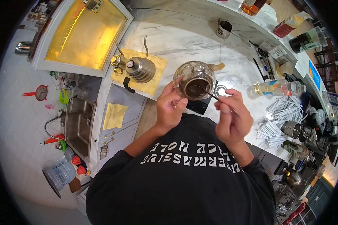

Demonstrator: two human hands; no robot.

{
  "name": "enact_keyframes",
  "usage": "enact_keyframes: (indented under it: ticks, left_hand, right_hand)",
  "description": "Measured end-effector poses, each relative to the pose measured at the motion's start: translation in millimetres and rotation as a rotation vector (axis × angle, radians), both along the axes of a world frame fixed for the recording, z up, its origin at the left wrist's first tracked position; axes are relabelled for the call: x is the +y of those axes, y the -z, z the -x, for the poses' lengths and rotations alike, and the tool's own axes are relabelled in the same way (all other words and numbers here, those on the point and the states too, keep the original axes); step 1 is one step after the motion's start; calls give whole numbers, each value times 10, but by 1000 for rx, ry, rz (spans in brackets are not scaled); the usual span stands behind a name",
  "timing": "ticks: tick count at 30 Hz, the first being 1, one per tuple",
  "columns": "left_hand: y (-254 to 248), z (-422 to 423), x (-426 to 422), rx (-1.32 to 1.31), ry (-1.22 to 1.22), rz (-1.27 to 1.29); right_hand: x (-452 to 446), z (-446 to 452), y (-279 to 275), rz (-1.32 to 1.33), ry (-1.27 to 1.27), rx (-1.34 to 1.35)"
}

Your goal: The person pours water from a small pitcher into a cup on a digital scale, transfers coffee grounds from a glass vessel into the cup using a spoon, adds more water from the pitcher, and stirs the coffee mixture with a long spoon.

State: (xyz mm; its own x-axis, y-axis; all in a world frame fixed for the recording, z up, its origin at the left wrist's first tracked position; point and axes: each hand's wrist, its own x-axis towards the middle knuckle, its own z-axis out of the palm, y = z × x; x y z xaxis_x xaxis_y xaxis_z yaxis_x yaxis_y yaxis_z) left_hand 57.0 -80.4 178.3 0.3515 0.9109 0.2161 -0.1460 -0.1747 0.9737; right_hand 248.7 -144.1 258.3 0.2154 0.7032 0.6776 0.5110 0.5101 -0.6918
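Observation:
My left hand (pixel 170 107) is closed on a round glass vessel (pixel 194 70), gripping its near left side. Dark brown stuff shows at the vessel's open mouth, which faces me. My right hand (pixel 233 119) pinches the thin dark handle of a spoon-like tool (pixel 210 94), and its far end reaches into the mouth. That end is too dark to make out. A light brown tab (pixel 216 67) juts out at the vessel's far right. Partly hidden beneath the hands lies a flat black device (pixel 199 107) on the counter.
On a yellow cloth (pixel 159 73) at the left stands a steel gooseneck kettle (pixel 140 70). A white cup (pixel 224 29) sits at the back. To the right are clear bottles (pixel 276 88) and piles of white wrapped sticks (pixel 274 131). A sink (pixel 79 127) is far left.

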Motion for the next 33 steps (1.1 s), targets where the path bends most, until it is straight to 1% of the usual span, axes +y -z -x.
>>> enact_keyframes:
  ticks: [4, 10, 16, 22, 25, 29, 31, 33]
  left_hand:
    - [-8, 14, -14, -36, 13, -79]
    - [9, 50, -33, -65, -3, -90]
    - [-36, 59, -19, -16, -5, -146]
    - [-46, 71, -12, -28, 18, -115]
    - [-36, 54, -29, -50, 26, -69]
    - [-34, 41, -13, -56, 48, -70]
    - [-24, 48, 1, -46, 64, -76]
    - [3, 14, 1, -110, 58, -48]
  right_hand:
    - [18, 80, 68, 32, -13, -99]
    - [19, 114, 81, 23, 0, -129]
    - [27, 151, 124, 46, -21, -146]
    - [8, 109, 111, 31, 22, -80]
    - [-47, 70, 90, 54, 20, 68]
    - [-201, 75, -24, 126, 106, 458]
    - [-236, -36, 26, 55, 122, 556]
    - [-254, -171, 56, 62, 174, 603]
